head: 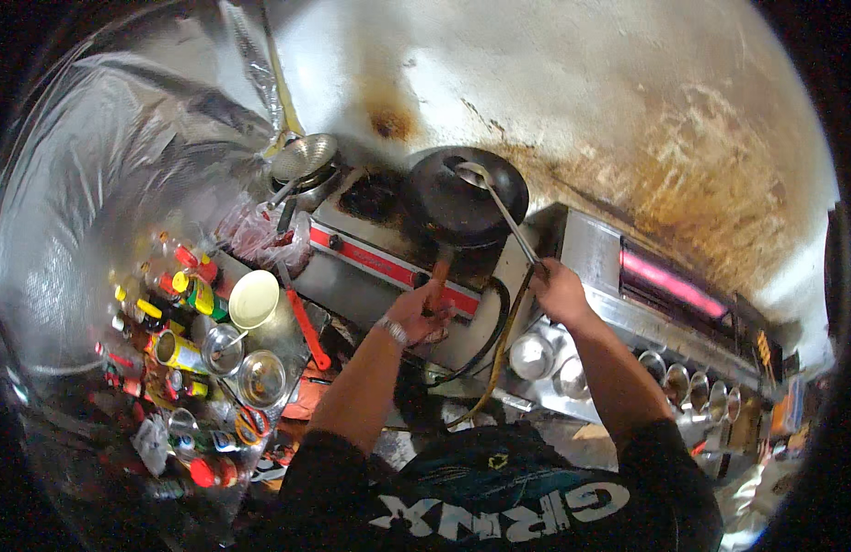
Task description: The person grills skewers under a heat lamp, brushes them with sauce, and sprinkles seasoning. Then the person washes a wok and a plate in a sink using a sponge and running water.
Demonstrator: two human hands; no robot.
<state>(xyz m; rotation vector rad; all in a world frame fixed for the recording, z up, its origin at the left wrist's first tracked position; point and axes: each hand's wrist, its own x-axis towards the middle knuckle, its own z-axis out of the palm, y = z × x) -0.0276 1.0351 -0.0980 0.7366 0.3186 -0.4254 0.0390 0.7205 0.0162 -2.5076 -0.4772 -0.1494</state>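
A dark wok (439, 200) rests over the right burner of a gas stove (370, 257) with a red front strip. My left hand (422, 314), with a watch on its wrist, is closed around the wok's wooden handle (439, 274). In my right hand (558, 293) is the long handle of a metal ladle (511, 224). The ladle's bowl sits inside the wok, and what it holds is too unclear to tell. The stove's left burner (370, 196) has no pan on it.
Left of the stove stand a perforated strainer (305, 157) and a plastic bag (259, 238). Sauce bottles (197, 290), a cream bowl (253, 299), orange-handled scissors (251, 424) and a red-handled tool (306, 328) crowd the left table. A glowing heater (674, 279) and metal lids (532, 355) are at right; a hose (498, 352) hangs between.
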